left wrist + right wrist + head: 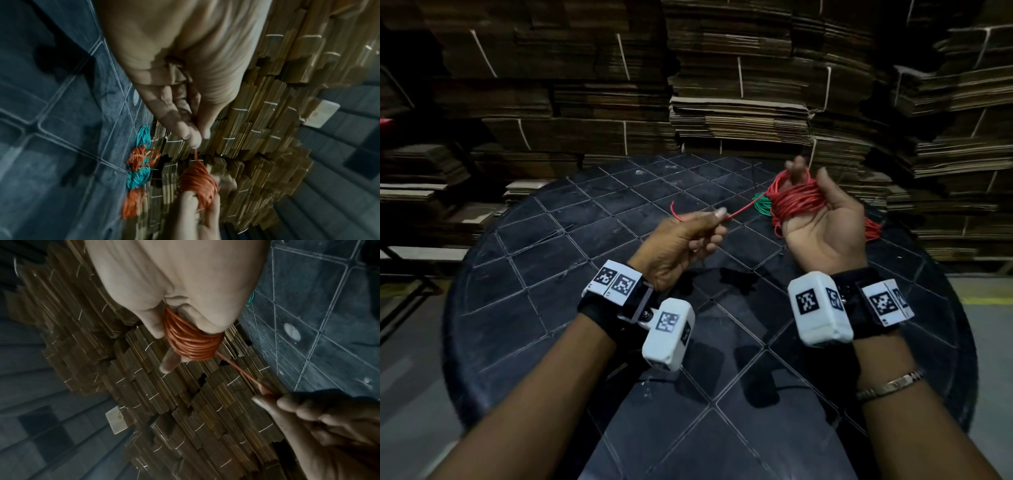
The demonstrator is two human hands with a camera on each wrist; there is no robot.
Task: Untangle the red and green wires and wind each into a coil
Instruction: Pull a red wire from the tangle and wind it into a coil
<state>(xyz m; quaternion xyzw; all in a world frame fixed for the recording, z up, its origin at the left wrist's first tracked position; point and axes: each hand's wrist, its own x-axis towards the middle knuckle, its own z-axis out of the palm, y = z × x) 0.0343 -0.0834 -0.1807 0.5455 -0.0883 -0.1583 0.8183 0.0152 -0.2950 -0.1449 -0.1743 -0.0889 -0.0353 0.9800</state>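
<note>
The red wire (pixel 748 205) is pinched taut by the left hand (pixel 681 240), running up-right to the coil (pixel 796 202) gripped around the right hand (pixel 822 233).

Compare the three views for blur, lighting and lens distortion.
Head view: dim, fairly sharp, table rim bowed by wide lens. Left wrist view: red coil and green wire smeared. Right wrist view: red coil sharp, left hand shadowed.
</note>
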